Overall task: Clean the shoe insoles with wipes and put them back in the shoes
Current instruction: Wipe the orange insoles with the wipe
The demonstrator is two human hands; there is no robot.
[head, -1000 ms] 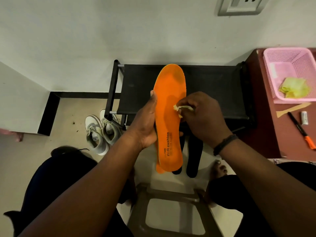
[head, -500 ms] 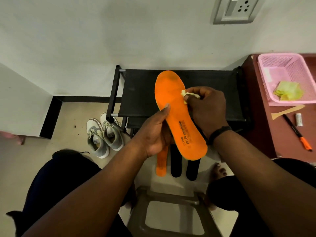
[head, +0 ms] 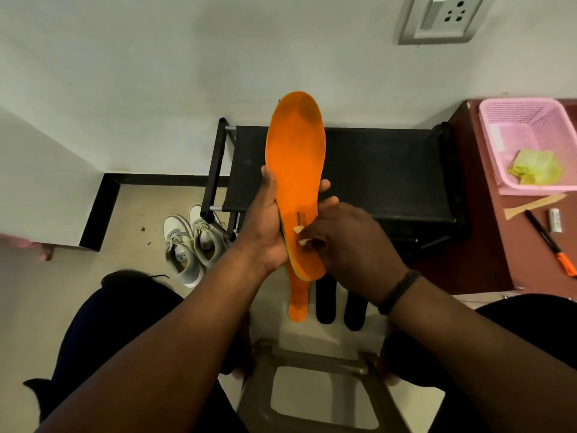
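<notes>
Holding an orange insole upright over a black rack, the left hand grips it near the heel end: the thumb lies along the insole's left edge and the fingertips curl round its right edge, so the palm backs the lower part. Most of the insole, toe end uppermost, rises clear above the grip and crosses the rack's far edge; only the heel shows below the hand. The right hand pinches a small pale wipe between curled fingers and presses it against the insole's printed heel area, just right of the left palm. A dark band circles the right wrist.

Below the held insole, a second orange insole and two black insoles lie side by side on the floor at the rack's near side, their upper ends hidden by the hands. A pair of grey-and-white shoes stands on the floor left of the rack, beside its frame. Right of the rack, a reddish-brown table bears a pink basket containing crumpled yellow-green wipes; nearer on the same table lie a pale flat strip, a small white tube and a black pen with an orange tip. A wall socket sits high on the wall above the rack's right end. A stool stands between the person's knees, nearer than the rack.
</notes>
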